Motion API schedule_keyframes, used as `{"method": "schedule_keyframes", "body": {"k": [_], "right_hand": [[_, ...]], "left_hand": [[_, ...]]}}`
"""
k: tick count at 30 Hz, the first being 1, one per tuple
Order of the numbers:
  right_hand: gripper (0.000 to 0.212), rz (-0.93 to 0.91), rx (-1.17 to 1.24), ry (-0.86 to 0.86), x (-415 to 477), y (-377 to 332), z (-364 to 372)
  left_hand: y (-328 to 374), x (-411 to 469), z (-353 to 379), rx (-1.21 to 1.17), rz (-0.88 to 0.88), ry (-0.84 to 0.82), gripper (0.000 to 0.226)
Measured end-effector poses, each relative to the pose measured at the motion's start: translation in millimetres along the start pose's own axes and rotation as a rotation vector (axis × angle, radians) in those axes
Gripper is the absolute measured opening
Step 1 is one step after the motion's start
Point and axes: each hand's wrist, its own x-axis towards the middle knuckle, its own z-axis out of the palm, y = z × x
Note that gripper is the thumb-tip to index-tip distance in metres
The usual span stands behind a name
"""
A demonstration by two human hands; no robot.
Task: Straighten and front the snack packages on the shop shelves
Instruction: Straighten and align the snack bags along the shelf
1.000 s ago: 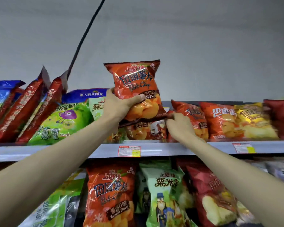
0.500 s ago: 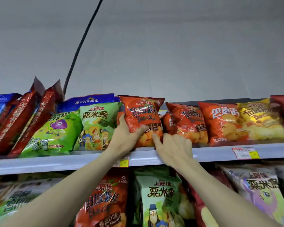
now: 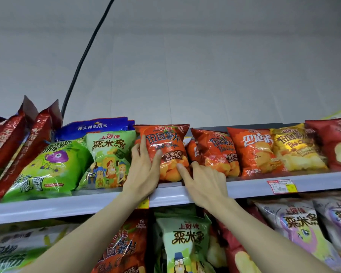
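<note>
An orange tomato chip bag (image 3: 165, 146) stands upright on the top shelf (image 3: 87, 205), front facing out. My left hand (image 3: 144, 170) lies against the bag's left side with straight fingers, thumb across its front. My right hand (image 3: 203, 182) touches the bag's lower right corner with extended fingers. Left of it stand a green corn-stick bag (image 3: 108, 158) and a green bag with a purple figure (image 3: 47, 168). Right of it sit a second orange chip bag (image 3: 215, 152), a red-orange bag (image 3: 254, 152) and a yellow bag (image 3: 295, 148).
Tall dark red bags (image 3: 14, 144) lean at the far left, and a blue bag (image 3: 95, 127) lies behind the green ones. A black cable (image 3: 87, 54) runs up the grey wall. Price tags (image 3: 282, 186) hang on the shelf edge. The lower shelf holds several more bags (image 3: 185, 241).
The orange bag came down from above the shelf and now stands in the row. Both hands went from gripping and reaching behind to resting flat against it.
</note>
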Motion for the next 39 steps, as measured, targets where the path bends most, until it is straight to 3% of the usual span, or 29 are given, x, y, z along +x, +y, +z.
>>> {"method": "schedule_keyframes", "body": {"k": [11, 15, 20, 29, 39], "right_hand": [[0.078, 0.091, -0.067, -0.217, 8.6, -7.6, -7.3], [0.08, 0.122, -0.04, -0.29, 14.4, -1.3, -15.3], [0.072, 0.025, 0.006, -0.283, 13.4, 18.3, -22.1], [0.056, -0.268, -0.051, -0.164, 20.0, 79.1, -50.9], [0.052, -0.249, -0.151, -0.18, 30.6, 188.1, -89.8]], "left_hand": [[-13.8, 14.9, 4.9, 0.084, -0.136, -0.204, 0.091], [-13.1, 16.2, 2.9, 0.111, -0.143, -0.177, 0.093], [1.4, 1.9, -5.1, 0.28, 0.006, -0.067, 0.076], [54.3, -8.3, -3.2, 0.533, 0.096, -0.089, 0.06], [142.6, -0.3, 88.5, 0.613, 0.05, -0.28, 0.055]]}}
